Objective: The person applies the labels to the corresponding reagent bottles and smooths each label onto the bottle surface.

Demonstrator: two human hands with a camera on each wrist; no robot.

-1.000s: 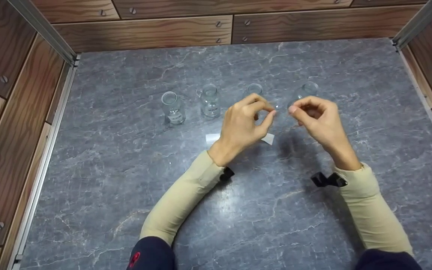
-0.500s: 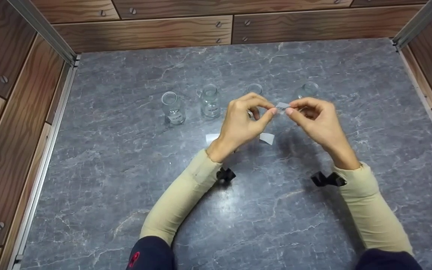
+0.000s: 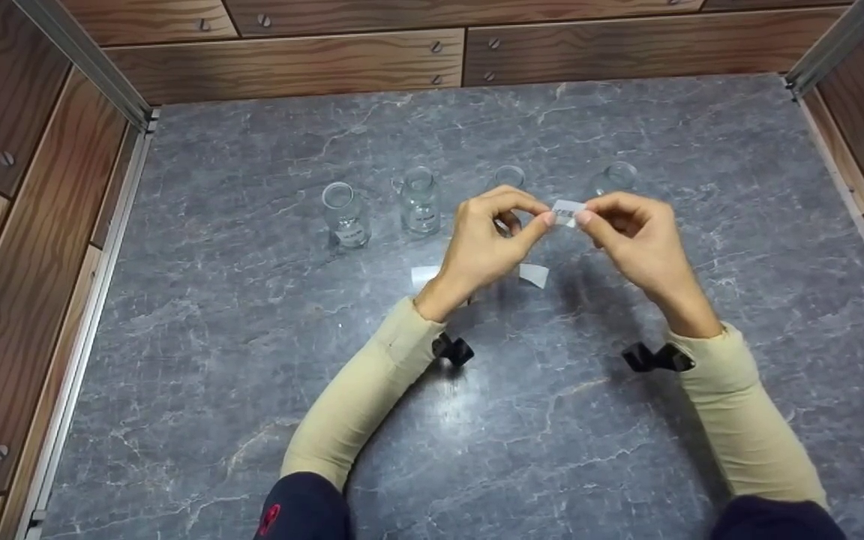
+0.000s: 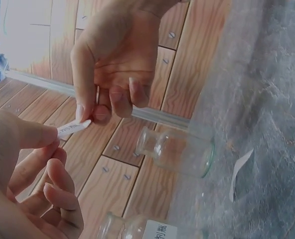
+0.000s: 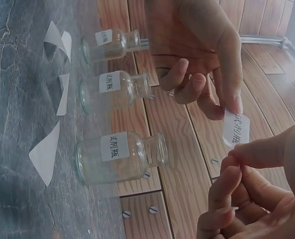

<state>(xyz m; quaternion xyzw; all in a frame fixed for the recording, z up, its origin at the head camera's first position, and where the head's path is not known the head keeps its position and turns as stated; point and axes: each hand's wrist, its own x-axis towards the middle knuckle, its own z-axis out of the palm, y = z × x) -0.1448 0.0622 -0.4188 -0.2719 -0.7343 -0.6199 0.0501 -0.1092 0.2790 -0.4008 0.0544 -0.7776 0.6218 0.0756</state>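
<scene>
Between the hands is a small white label (image 3: 568,212) with printed dark characters. My left hand (image 3: 486,238) pinches its left end between thumb and forefinger; my right hand (image 3: 638,238) pinches the opposite end the same way. The printed face shows in the right wrist view, where the label (image 5: 235,129) spans the two thumbs. Behind the right hand stands an unlabelled clear glass bottle (image 4: 182,152), partly covered in the head view. Three more glass bottles, each bearing a similar label, stand to its left; the nearest to the camera in the right wrist view is a labelled bottle (image 5: 115,157).
White paper pieces lie on the grey marbled table, among them a curled strip (image 3: 534,276) below the hands and a pointed piece (image 5: 45,154). The leftmost bottle (image 3: 347,217) and its neighbour (image 3: 421,202) stand upright. Wood-patterned panels (image 3: 289,67) enclose the table's back and sides.
The label, hardly visible a second ago, has turned so its printed face shows in the head view. The left hand has shifted slightly; the right hand now pinches the label's right end.
</scene>
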